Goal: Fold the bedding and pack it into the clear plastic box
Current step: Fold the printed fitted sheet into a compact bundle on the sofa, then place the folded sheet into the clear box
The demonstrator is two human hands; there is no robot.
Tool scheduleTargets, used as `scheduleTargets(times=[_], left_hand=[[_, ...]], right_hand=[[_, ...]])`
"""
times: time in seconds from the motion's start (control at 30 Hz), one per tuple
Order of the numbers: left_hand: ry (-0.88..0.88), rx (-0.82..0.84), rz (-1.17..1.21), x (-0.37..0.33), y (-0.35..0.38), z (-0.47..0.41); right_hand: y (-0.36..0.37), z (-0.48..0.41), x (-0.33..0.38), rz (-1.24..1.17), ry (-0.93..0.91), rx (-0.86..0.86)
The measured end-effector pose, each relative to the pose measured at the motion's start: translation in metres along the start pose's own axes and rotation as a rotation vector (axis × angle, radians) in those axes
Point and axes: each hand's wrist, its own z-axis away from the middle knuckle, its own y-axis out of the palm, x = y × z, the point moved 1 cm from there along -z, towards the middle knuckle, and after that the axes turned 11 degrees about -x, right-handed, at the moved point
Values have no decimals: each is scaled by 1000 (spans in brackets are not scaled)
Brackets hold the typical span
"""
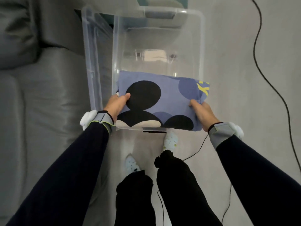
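- left hand (116, 106) grips the folded bedding (160, 101) at its left edge, thumb on top; right hand (202, 111) grips the right edge
- held flat, likely to keep the folds; it hangs over the near end of the clear box (201, 46) on the floor (244, 46)

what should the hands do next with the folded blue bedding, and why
Probably lower the folded blue bedding with black circles into the clear plastic box, nudging it slightly left. The left hand and right hand grip its ends above the open box, and its right end overlaps the right rim.
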Motion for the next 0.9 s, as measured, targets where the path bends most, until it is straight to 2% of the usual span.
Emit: scheduleTargets(times=[0.2, 0.33, 0.53, 0.7, 0.9], left_hand=[[49, -68, -186, -11, 27, -39], [6, -74, -255, 6, 46, -84], [20, -146, -342, 33, 86, -143], [28, -157, -389, 64, 127, -205], [31, -201, -462, 92, 160, -240]], right_hand=[[30, -40, -4, 105, -57, -21], [59, -73, -10, 125, -165, -16], [98, -139, -40, 194, -89, -80], [132, -200, -84, 298, -58, -70], [153, -231, -117, 407, -45, -165]])
